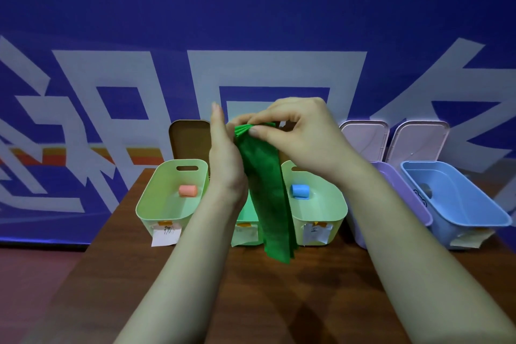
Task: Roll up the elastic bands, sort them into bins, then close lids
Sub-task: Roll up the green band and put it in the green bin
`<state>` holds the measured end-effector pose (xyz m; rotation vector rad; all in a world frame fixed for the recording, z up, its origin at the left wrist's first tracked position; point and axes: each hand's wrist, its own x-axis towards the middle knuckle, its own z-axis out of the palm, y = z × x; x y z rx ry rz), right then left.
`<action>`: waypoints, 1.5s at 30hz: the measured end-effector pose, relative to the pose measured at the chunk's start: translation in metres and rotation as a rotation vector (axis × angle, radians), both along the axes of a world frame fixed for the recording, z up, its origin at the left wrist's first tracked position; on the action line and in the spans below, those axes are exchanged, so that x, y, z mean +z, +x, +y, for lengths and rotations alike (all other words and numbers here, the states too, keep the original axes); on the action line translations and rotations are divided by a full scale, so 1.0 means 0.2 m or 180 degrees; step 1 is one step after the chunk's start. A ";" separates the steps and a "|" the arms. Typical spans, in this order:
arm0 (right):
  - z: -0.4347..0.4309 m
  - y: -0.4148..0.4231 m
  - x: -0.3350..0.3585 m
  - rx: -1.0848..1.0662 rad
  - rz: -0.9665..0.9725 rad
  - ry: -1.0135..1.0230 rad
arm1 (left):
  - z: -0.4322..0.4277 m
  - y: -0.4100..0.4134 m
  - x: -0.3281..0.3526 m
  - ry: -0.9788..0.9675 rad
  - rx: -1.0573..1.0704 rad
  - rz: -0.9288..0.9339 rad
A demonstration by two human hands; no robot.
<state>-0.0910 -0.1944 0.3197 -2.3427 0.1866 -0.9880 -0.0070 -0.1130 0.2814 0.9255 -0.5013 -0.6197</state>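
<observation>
Behind the brown table [139, 274] rises a blue wall with large pale characters, and both hands are lifted over the row of bins. The right hand [296, 131] pinches the pleated top of the green band [265, 190] between thumb and fingertips. The left hand [223, 153] stands upright, fingers straight and pressed together, flat against the band's left edge. Below the fingers the rest of the band hangs loose, its tail low in front of the middle green bin [243, 213]. The risk, as I judge it, is that only the top is gathered, in folds rather than a tight coil, so the layers could spring apart if the pinch eases. The hanging tail could also twist or catch a bin rim and give a skewed roll. Counted: one band in hand; two finished rolls, a pink roll [188, 190] down to the left of the fingers and a blue roll [300, 191] down to the right; five bins, three green, one purple bin [413, 204], one blue bin [446, 195]; three lids plainly seen, one brown lid [190, 139] left of the fingers and two pale lilac lids [363, 139] to the right, none on a bin
</observation>
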 end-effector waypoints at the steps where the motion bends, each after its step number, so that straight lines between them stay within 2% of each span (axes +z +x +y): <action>1: 0.00 0.00 0.00 -0.0031 -0.0010 -0.0013 | 0.00 0.00 0.00 -0.0053 0.0045 0.0020; 4: -0.02 0.00 0.01 -0.0157 0.0053 -0.0026 | -0.01 0.03 0.00 -0.0142 0.0079 0.0108; 8: -0.03 0.00 0.02 -0.0310 0.0019 -0.0018 | -0.01 0.05 -0.01 0.0037 -0.0142 -0.0124; 12: -0.04 0.00 0.03 -0.0345 -0.0019 -0.0013 | -0.02 0.08 -0.04 -0.0044 -0.0199 -0.0136; 14: -0.04 0.00 0.03 -0.0329 -0.0010 0.0014 | 0.00 0.10 -0.05 0.0003 -0.0214 -0.0329; 19: -0.05 0.00 0.06 -0.0334 -0.0082 0.0095 | 0.03 0.10 -0.05 0.0536 -0.0339 -0.1261; 27: -0.08 0.04 0.10 -0.0352 0.0006 0.0124 | 0.06 0.11 -0.01 0.0706 0.0201 -0.1659; 29: -0.10 0.06 0.09 -0.0236 0.0012 0.0343 | 0.07 0.12 0.01 0.0660 0.0376 -0.1704; 34: -0.13 0.06 0.03 0.0343 0.0300 0.1279 | 0.09 0.14 0.06 0.0392 0.0659 -0.1329; 38: -0.13 0.06 0.00 0.0986 -0.0240 0.1996 | 0.09 0.14 0.07 0.0341 0.0609 -0.1168; 45: -0.16 0.05 -0.01 0.1468 -0.0368 0.3020 | 0.11 0.14 0.10 -0.0112 -0.0138 -0.0890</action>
